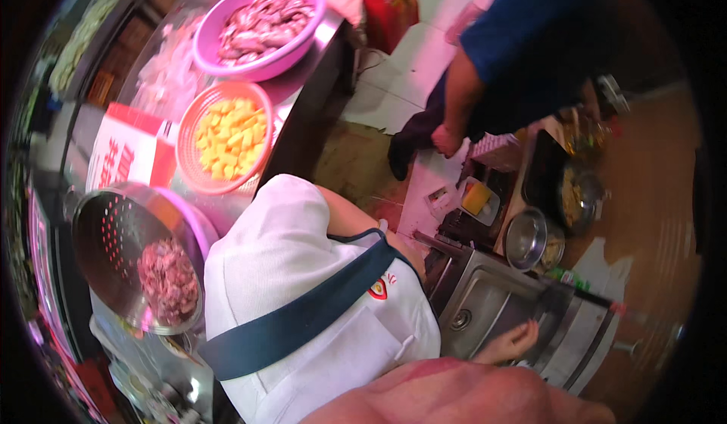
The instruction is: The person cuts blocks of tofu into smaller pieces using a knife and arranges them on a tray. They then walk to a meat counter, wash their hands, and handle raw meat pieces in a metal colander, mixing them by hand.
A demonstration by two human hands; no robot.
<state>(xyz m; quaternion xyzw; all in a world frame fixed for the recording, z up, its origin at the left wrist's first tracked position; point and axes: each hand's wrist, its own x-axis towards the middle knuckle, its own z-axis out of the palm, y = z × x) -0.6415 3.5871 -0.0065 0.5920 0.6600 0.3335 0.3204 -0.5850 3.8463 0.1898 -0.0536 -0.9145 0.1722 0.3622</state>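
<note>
My right hand (514,341) is over the edge of a stainless steel sink (483,287), its fingers loosely bent and nothing visible in them. My left forearm (403,248), with a band at the wrist or forearm, passes behind the front of my white shirt (318,310) with navy trim. The left hand itself is out of view. Close by the sink are a steel bowl (526,238) and a drain (460,319) in its basin. A blurred patch of skin (454,395) fills the bottom edge.
A steel table holds a perforated steel colander (108,225) of raw meat chunks, an orange plastic basket (184,151) of yellow cubes and a purple basin (207,49) of raw meat. Nearby sits a printed carton (122,151). A co-worker (511,72) in dark blue stands near a pan (585,197).
</note>
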